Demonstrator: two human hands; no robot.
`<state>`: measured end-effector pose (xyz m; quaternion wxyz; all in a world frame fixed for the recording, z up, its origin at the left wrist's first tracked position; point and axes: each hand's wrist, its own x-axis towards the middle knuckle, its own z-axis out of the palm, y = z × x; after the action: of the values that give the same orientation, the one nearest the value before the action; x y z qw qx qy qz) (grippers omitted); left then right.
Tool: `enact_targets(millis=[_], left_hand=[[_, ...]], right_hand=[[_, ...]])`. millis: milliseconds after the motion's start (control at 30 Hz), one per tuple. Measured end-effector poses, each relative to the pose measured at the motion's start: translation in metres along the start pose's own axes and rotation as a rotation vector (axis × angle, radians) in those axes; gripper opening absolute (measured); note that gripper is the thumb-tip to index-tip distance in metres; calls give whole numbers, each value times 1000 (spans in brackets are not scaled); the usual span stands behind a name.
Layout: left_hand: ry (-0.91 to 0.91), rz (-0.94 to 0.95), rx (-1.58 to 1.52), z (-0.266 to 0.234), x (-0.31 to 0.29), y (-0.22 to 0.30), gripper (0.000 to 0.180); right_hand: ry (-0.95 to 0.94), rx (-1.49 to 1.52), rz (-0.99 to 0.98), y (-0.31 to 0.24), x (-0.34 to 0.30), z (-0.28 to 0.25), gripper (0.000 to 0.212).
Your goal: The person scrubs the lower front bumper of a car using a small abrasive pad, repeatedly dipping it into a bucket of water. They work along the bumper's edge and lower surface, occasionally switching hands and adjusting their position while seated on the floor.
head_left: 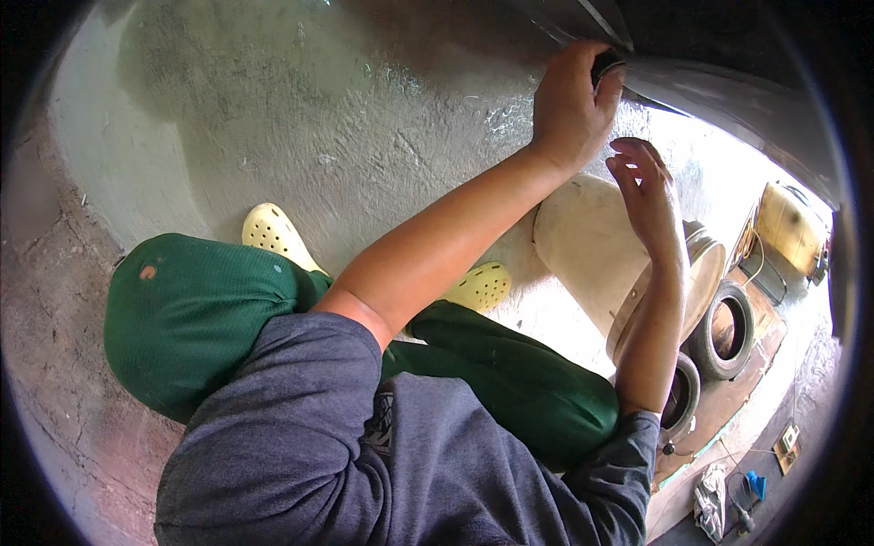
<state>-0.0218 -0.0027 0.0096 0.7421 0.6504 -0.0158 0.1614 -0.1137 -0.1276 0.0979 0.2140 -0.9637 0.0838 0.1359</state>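
Observation:
My left hand (572, 107) reaches up toward a dark, glossy panel (728, 84), possibly part of a vehicle. Its fingers are closed around a small dark object with a curved edge (607, 65). Most of that object is hidden by the hand, so its kind cannot be told. Just below and to the right, my right hand (648, 187) is raised with its fingers apart and slightly bent. Nothing shows in it, and it is apart from the panel.
Beside my right forearm lies a big pale drum (592, 246). Farther right are two black tyres (726, 329) and a yellowish jerrycan (790, 226). A blue object (756, 485) and a crumpled white bag (709, 500) lie at lower right. My yellow clogs (273, 235) rest on rough concrete (364, 146).

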Motion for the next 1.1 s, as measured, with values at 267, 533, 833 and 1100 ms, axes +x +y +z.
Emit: enact_targets(millis=[267,533,833,1100], left_hand=[[45,130,94,11,17,10,18],[94,221,51,23,22,-2,13],[85,163,-18,29,20,4,13],[59,236,-70,31,25,18,10]], right_hand=[[-31,-73,-29,0,-2,0,27],[-46,-115,-6,-2,-2,0,28],[-39,-37,-4,0,0,-2,28],[-63,-80,-3,-3,-3,-2,29]])
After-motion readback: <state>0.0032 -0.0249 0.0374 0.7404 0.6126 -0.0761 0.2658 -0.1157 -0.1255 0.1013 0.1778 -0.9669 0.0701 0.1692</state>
